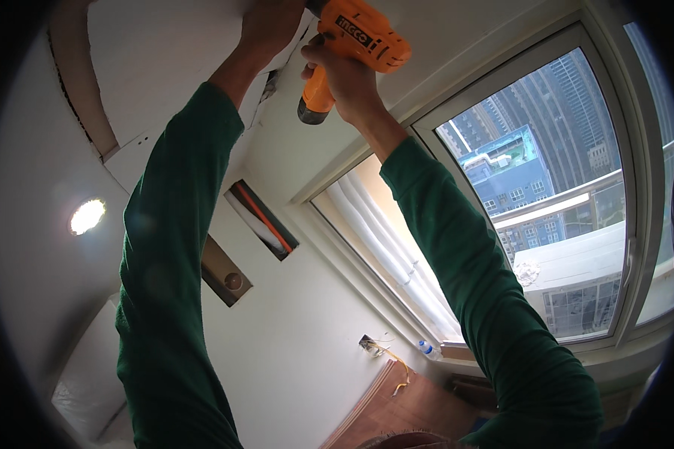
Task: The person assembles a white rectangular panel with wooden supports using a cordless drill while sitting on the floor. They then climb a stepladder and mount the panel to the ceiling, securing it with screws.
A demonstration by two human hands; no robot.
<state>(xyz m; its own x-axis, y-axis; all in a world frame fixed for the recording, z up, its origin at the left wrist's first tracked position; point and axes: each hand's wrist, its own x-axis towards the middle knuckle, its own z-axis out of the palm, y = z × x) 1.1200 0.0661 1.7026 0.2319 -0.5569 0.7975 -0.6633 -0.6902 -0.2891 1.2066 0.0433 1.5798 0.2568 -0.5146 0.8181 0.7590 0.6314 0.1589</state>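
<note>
Both arms, in green sleeves, reach up toward the ceiling. My right hand (350, 81) is wrapped around the handle of an orange cordless drill (378, 46) with a dark battery base. The drill's black front end runs out past the top edge, close to my left hand (273, 28). That hand is raised against or just below a white ceiling panel (161, 63). Its fingers lie beyond the top edge, so whether it holds anything is hidden. Beside the left wrist, a ragged dark gap (269, 84) shows along the panel's edge.
A lit ceiling lamp (87, 216) is at left. Rectangular cutouts (262, 218) open in the white surface between my arms. At right stands a large window (547, 172) onto tall buildings. Low down are a wall box with yellow wires (388, 352), a plastic bottle (428, 349) and brown boards (404, 404).
</note>
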